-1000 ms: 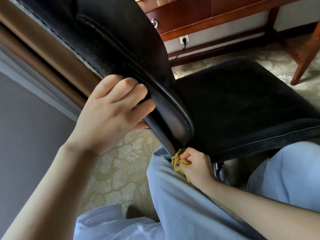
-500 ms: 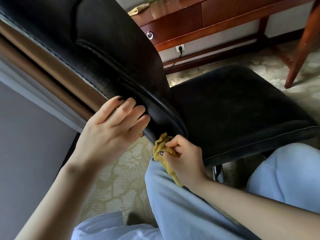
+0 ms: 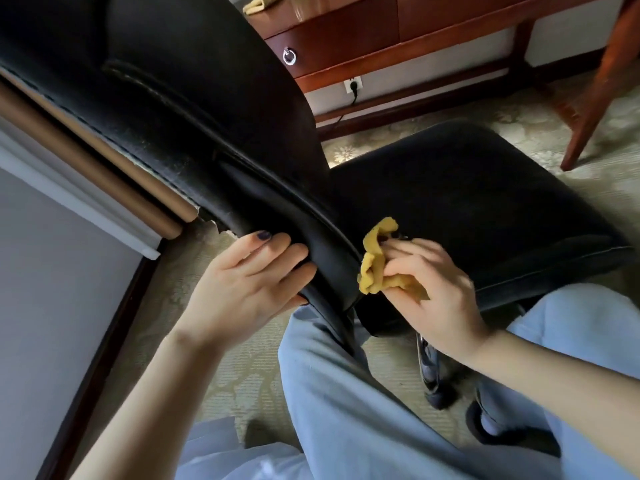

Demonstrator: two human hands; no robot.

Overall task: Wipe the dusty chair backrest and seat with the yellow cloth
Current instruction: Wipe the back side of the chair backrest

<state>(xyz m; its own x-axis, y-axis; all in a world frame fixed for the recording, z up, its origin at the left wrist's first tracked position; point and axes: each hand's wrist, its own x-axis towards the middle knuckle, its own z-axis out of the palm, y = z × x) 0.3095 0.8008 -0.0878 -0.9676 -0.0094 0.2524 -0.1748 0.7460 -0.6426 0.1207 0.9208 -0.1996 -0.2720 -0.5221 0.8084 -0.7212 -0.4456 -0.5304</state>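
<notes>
the yellow cloth (image 3: 375, 261) is held bunched in the right hand (image 3: 436, 292), clamped between the thumb and the curled fingers, with a crumpled fold left sticking out above the knuckles. the wad is kept just beside the lower corner of the backrest (image 3: 194, 109), where it comes down towards the rear of the seat (image 3: 467, 195); whether the cloth is actually pressed against the leather there cannot be told. the lower edge of the backrest is gripped by the left hand (image 3: 242, 289), fingers laid over the rim and the thumb tucked beneath, so the chair is steadied against the wiping.

the step in hand is judged to be the wiping of the backrest's lower edge, close to the gap above the seat. pale dust and scuffing can be seen along the stitched border higher up, and the seat is not yet touched by the cloth, so much of the task is judged to be left. for the next move, the cloth needs to be spread flatter and drawn along a surface under firm pressure, while the brace is kept.

farther out, a light blue trouser leg (image 3: 346, 393) is seen under the chair edge, and a wooden desk (image 3: 346, 26) is seen beyond, on patterned carpet (image 3: 381, 133).
</notes>
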